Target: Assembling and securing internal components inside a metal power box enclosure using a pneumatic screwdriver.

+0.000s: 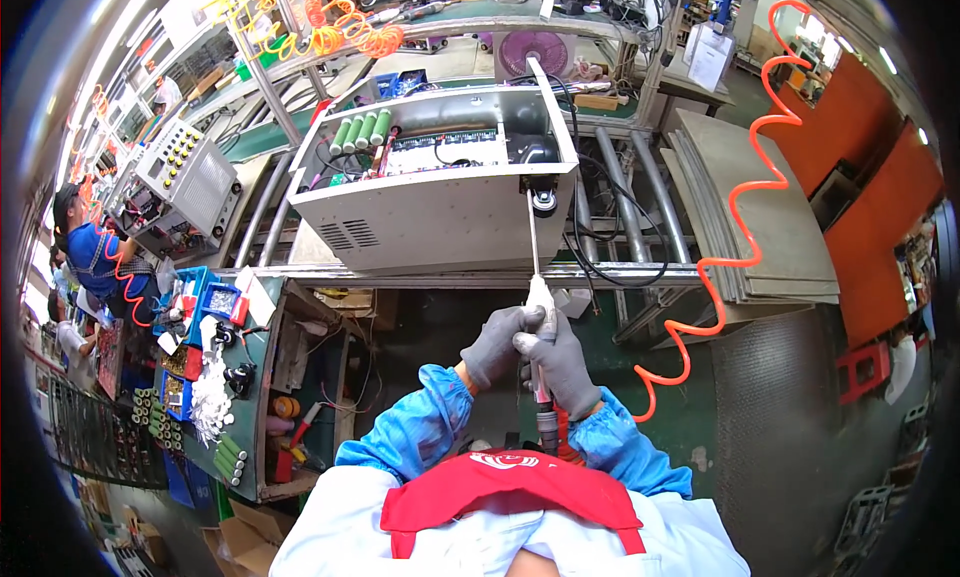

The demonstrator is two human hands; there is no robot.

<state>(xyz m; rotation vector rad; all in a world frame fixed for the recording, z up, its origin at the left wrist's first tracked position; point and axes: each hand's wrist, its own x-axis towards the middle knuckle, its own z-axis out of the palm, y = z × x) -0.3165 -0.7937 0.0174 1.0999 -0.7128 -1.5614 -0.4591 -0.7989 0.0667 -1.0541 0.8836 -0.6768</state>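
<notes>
Both gloved hands wrapped around pneumatic screwdriver (540, 322): left hand (495, 345) gripping the body from the left, right hand (562, 362) clenched just below. Long bit reaching up from the screwdriver to black fitting (543, 199) on front right corner of open metal chassis (440, 192). Risk: bit skidding off the fitting, scratching the panel, given long thin shaft. Orange coiled air hose (735, 227) right of chassis, possible snag on roller conveyor (625, 192) beyond
</notes>
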